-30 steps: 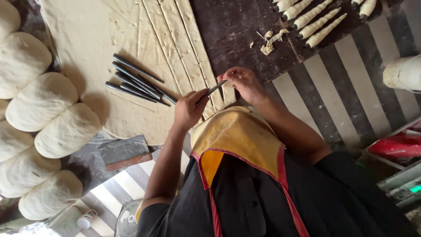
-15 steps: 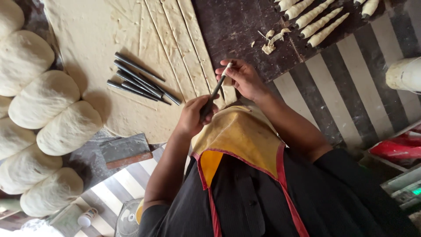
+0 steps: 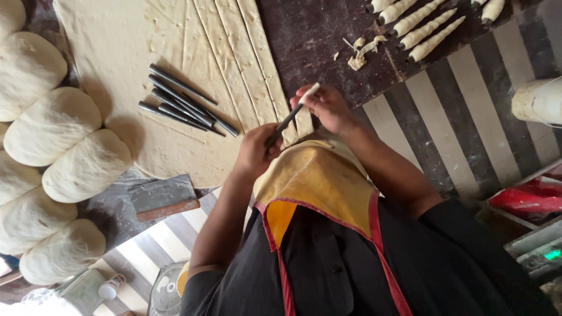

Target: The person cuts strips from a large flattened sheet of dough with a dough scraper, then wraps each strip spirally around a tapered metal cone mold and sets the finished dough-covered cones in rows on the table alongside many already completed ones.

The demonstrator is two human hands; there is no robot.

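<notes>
Slim dark metal cone, dough-tipped

dark table | dough sheet | dough balls | cones

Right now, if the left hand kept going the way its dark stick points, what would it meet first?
Probably the right hand, pinching pale dough onto the thin dark metal stick's tip; the left hand grips its other end.

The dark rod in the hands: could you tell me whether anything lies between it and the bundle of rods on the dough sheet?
Nothing visible does. Between the dark rod and the bundle of rods lie only flat cut dough strips.
</notes>
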